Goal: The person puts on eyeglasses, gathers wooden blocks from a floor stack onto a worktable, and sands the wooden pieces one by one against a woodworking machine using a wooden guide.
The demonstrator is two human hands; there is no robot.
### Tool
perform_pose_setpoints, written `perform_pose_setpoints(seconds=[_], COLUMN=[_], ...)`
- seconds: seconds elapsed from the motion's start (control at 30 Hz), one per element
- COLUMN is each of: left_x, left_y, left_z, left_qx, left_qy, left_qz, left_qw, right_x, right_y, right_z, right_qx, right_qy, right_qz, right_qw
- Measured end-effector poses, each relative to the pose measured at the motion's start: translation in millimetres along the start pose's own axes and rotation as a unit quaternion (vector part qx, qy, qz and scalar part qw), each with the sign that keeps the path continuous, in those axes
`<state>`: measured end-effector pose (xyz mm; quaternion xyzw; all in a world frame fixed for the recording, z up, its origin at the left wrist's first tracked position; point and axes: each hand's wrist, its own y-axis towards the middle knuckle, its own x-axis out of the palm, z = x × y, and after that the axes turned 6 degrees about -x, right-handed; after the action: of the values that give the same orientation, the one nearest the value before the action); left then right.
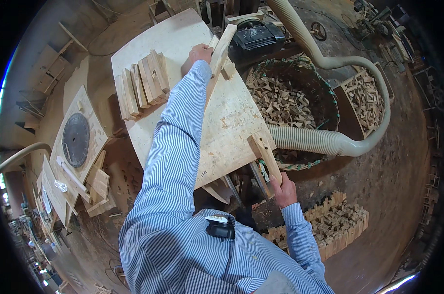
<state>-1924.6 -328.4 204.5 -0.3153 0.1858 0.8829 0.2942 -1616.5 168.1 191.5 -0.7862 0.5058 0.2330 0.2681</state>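
Note:
My left hand (201, 53) reaches to the far side of a pale wooden worktable (227, 125). Its fingers are closed on a small wood block (214, 41), beside a long upright wooden strip (224, 46). Most of the block is hidden by the hand. Low at the table's right corner, my right hand (284, 192) grips the near end of a narrow wooden bar (268, 159) with dark holes near its far end. To the left of my left forearm, several wood pieces (142, 81) stand side by side on the tabletop.
A wide ribbed hose (315, 139) runs from the table's right side past a basket (332, 98) of wood offcuts. Behind stands a dark motor (256, 39). Stacked blocks (339, 223) sit on the floor at right; a round saw blade (75, 139) lies on a board at left.

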Motion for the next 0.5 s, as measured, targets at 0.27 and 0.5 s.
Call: perform_pose_setpoints(seconds=[0.27, 0.5], left_x=[-9.7, -10.0], left_y=[-9.3, -13.6], left_z=[4.8, 6.9], left_qx=[-0.026, -0.012], left_qy=[-0.034, -0.014], left_qz=[-0.015, -0.024], left_qw=[0.999, 1.0], right_x=[-4.7, -10.3], right_y=[-0.6, -1.2], right_z=[-7.3, -13.4], right_qx=[0.002, 0.016], right_qy=[-0.004, -0.003], right_qz=[-0.003, -0.005], right_qw=[1.0, 1.0])
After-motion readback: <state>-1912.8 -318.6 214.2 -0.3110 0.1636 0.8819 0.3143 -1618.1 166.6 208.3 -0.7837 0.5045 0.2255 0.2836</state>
